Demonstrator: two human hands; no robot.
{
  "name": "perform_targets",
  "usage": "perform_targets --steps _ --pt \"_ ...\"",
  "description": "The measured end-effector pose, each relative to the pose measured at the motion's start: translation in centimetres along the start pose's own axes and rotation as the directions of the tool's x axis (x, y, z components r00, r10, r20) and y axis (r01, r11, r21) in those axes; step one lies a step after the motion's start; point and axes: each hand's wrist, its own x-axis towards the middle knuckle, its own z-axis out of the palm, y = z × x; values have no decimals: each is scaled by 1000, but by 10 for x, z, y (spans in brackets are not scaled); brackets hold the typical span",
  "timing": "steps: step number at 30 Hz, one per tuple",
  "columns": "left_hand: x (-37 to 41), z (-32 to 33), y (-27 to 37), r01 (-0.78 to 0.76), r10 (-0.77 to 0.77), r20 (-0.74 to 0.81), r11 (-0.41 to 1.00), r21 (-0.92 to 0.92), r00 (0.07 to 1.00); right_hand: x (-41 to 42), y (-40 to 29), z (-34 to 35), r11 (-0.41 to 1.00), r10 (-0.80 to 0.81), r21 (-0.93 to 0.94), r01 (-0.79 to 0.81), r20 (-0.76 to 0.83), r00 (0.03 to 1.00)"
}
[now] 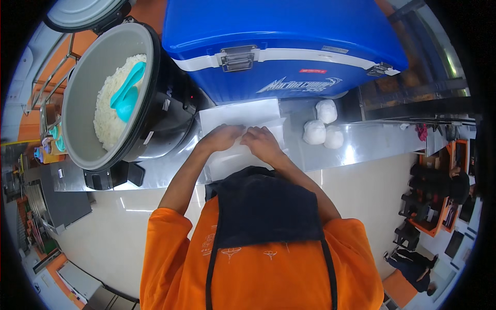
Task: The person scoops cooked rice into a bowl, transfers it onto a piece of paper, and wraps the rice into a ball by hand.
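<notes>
A stack of white paper sheets (240, 110) lies on the steel counter in front of me, with folds and raised edges on its right side. My left hand (224, 137) rests over the middle of the paper, fingertips pointing right and partly hidden. Close against it, my right hand (262, 144) has its fingers curled down on the sheets; whether either hand pinches the paper cannot be made out. To the right sit three rounded white wrapped bundles, one at the back (326, 111), one at front left (314, 132) and one at front right (333, 137).
At left stands an open rice cooker (174, 124) with cooked rice (106, 108) and a turquoise scoop (130, 93) inside. A blue cooler box (271, 35), lid down and latched, stands behind the paper. The steel counter (372, 143) stretches right. Two people are far off at right.
</notes>
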Motion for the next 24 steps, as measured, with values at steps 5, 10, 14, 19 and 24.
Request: perform_targets --steps 5,10,14,19,24 --pt "-10 18 -5 -4 5 -67 1000 9 998 0 5 5 1000 -1 -31 1 -14 1000" --pt "-15 7 30 154 -172 57 959 236 983 -2 14 1 989 86 111 -93 70 994" --pt "-16 38 -3 73 -46 -119 968 240 992 0 19 -27 884 349 218 -414 282 894" --pt "-15 47 -9 56 -4 -186 961 273 983 -16 46 -47 911 380 87 -402 197 904" --pt "-19 47 -1 56 7 -216 958 282 976 -41 4 -43 997 -55 -72 41 -214 975"
